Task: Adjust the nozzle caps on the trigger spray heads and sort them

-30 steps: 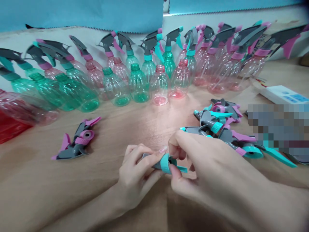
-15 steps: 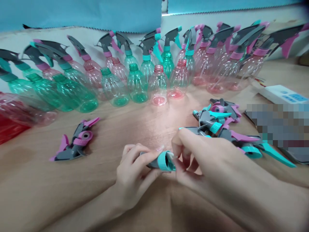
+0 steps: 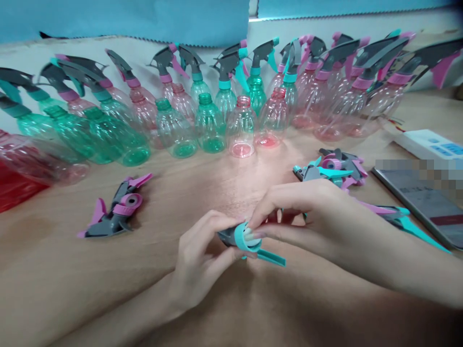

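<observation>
My left hand (image 3: pixel 202 260) is closed round a grey spray-trigger head (image 3: pixel 241 239) with a teal collar and a teal lever that sticks out to the lower right. My right hand (image 3: pixel 300 212) reaches in from the right, with its thumb and fingers pinched at the open end of the teal collar. What the fingertips hold there, if anything, is hidden. Both hands hover just above the wooden table (image 3: pixel 202 183), near its front middle.
A pile of grey trigger heads (image 3: pixel 333 169) with teal and pink parts lies to the right. Two pink ones (image 3: pixel 115 212) lie at the left. Several green and pink bottles (image 3: pixel 206 125), some capped, line the back. A white device (image 3: pixel 427 144) and a phone (image 3: pixel 423 202) sit at the right.
My right hand has stretched out and lowered, its fingers now pinching at the collar's mouth. The trigger head has turned so its teal lever points down to the right. The view shifted slightly.
</observation>
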### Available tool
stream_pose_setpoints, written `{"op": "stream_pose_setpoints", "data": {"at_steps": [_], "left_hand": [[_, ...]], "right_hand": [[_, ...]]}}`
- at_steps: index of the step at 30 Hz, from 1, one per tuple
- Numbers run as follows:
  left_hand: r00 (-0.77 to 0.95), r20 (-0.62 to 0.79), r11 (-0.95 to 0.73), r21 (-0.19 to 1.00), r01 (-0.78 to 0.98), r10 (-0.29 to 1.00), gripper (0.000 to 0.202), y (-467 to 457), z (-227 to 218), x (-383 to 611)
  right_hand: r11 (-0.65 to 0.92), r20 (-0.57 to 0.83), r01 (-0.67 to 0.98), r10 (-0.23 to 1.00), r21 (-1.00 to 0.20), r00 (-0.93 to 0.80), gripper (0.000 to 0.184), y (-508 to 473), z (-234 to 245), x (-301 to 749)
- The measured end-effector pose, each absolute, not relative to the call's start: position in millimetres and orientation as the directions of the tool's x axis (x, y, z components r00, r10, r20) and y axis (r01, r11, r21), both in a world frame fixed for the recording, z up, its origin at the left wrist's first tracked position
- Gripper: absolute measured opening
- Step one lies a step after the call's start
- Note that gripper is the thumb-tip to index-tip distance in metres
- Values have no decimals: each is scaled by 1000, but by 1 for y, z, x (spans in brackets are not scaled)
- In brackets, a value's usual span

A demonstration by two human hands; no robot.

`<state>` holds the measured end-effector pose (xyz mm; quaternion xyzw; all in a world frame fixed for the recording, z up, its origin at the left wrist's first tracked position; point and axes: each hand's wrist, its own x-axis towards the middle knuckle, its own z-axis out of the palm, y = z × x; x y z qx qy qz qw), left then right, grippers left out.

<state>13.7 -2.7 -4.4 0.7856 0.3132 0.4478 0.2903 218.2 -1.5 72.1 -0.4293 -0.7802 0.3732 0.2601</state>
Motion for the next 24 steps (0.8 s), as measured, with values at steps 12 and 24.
{"op": "stream_pose_setpoints", "data": {"at_steps": [12, 24], "left_hand": [[380, 495, -605, 748, 271, 782, 22, -3, -2, 16], [399, 504, -619, 745, 248, 766, 21, -3, -4, 14]], "right_hand": [[659, 251, 555, 729, -507, -637, 16, 2, 74, 231], [746, 299, 548, 659, -378, -690, 14, -1, 69, 230]]}}
